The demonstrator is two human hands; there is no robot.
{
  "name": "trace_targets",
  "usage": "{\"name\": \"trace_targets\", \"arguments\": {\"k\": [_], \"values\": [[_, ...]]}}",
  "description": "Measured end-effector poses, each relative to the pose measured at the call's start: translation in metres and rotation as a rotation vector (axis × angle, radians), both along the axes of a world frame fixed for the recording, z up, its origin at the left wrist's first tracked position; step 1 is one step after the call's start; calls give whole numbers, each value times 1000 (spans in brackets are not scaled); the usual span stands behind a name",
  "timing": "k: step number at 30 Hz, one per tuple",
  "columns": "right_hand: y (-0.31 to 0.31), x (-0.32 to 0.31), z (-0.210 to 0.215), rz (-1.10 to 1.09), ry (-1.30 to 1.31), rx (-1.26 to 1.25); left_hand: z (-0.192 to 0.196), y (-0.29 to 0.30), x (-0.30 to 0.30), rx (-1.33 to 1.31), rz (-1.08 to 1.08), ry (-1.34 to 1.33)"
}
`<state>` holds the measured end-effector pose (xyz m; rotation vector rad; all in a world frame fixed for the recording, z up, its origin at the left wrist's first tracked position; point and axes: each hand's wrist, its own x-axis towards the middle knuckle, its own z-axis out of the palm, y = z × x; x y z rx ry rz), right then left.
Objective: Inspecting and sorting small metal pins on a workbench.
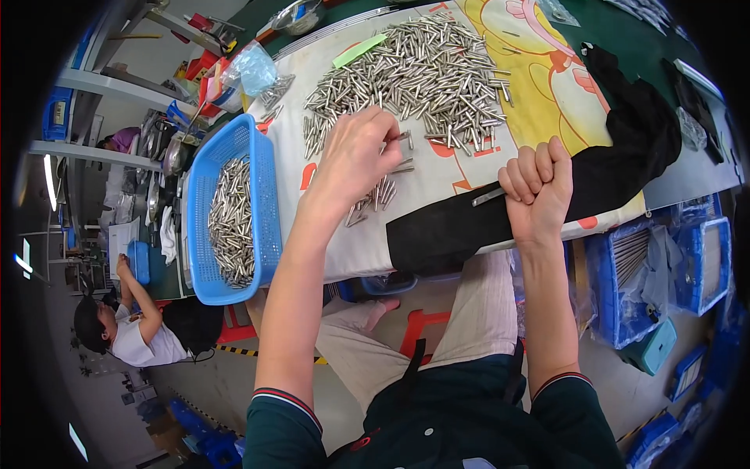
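Note:
My left hand (359, 156) is over the near edge of a large heap of small silvery metal pins (426, 66), its fingers pinched together. At the fingertips a metal pin (405, 137) shows, partly hidden by them. A few loose pins (379, 195) lie below and beside this hand. My right hand (539, 191) is closed in a fist over a black cloth (453, 230). Out of the fist's left side sticks a slim, flat-ended metal piece (488, 197); the rest of it is hidden in the palm.
Left of the heap stands a blue plastic basket (267, 203) holding many pins. A green paper slip (359, 51) lies on the heap. Blue crates (617, 289) wrapped in plastic stand below at the right. Another person (144, 332) sits at a bench far left.

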<state>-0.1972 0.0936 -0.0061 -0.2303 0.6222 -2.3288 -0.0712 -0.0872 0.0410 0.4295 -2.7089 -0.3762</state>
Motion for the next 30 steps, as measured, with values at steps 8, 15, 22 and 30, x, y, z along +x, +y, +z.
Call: {"name": "trace_targets", "arguments": {"k": [8, 15, 22, 30], "values": [[-2, -2, 2, 14, 11, 6, 2, 76, 43, 11, -91, -14], [2, -6, 1, -10, -23, -19, -14, 89, 51, 76, -17, -45], [-1, 34, 22, -14, 76, -23, -20, 94, 54, 140, 47, 29], [-16, 48, 16, -6, 115, 18, -22, 95, 53, 163, 80, 61]]}}
